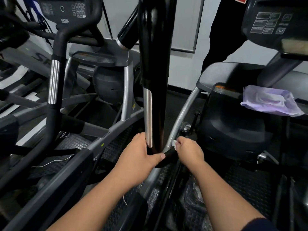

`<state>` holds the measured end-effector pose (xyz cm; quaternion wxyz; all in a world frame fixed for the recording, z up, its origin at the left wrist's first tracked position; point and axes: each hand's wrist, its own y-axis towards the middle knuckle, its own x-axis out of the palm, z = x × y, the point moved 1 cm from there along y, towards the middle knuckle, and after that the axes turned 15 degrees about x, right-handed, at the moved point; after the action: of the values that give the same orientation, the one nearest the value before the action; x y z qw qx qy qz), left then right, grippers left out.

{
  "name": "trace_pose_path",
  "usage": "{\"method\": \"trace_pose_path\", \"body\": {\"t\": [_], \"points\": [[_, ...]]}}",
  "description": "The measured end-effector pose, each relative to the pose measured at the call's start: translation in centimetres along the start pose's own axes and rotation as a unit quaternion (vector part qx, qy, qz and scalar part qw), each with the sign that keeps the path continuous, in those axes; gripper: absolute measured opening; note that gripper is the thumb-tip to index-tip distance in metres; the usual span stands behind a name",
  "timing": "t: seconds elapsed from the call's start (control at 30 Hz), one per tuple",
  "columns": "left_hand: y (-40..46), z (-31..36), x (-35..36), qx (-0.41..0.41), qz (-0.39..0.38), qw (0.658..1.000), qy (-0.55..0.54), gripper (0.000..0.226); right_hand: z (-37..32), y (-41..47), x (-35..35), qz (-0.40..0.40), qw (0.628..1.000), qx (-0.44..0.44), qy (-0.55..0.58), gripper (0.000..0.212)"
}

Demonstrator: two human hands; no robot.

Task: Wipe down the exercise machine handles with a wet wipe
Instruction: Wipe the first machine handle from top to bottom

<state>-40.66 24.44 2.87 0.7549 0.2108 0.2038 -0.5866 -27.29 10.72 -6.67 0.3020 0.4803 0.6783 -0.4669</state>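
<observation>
The handle (pixel 155 67) was a thick black pole that stood straight up in the middle, with a shiny silver strip low on its side. Its top was cut off by the picture's upper edge. The left hand (pixel 141 155) held the bottom of the handle, with the fingers curled round behind it and the thumb across the front. Most of those fingers were hidden by the pole.

Just to the right of that hand, the right hand (pixel 189 151) was curled round a little white wet wipe (pixel 174 144). Only a small corner of the wipe stuck out past the knuckles, close to the pole and a grey metal bar. The rest was hidden in the fist, so it was hard to tell if the wipe touched the handle.

Farther up and right of the right hand, a crumpled purple packet (pixel 270 100) lay on the black machine body (pixel 233 129). Above it, a control panel (pixel 273 22) was too blurry to read.

Far up and left of the left hand stood another machine. Its screen panel (pixel 66 10) read "750A". A curved black grip bar (pixel 54 84) with a silver band stood in front of it. Big grey letters on a slanted part farther left were cut off.
</observation>
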Motion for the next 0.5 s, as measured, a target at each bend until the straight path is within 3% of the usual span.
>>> {"method": "trace_pose_path", "body": {"t": [0.2, 0.33, 0.5], "points": [[0.1, -0.2, -0.1, 0.001, 0.0, 1.0, 0.018, 0.035, -1.3, -2.3, 0.9, -0.058, 0.991, -0.112, 0.038, 0.021], [0.0, -0.2, -0.1, 0.0, -0.007, 1.0, 0.007, 0.034, 0.6, 2.1, 1.0, -0.007, 0.999, -0.039, 0.011, 0.024], [-0.1, -0.3, 0.0, 0.001, -0.011, 1.0, 0.015, 0.031, 2.3, 4.3, 1.3, 0.006, 0.998, 0.02, 0.068, 0.026]]}}
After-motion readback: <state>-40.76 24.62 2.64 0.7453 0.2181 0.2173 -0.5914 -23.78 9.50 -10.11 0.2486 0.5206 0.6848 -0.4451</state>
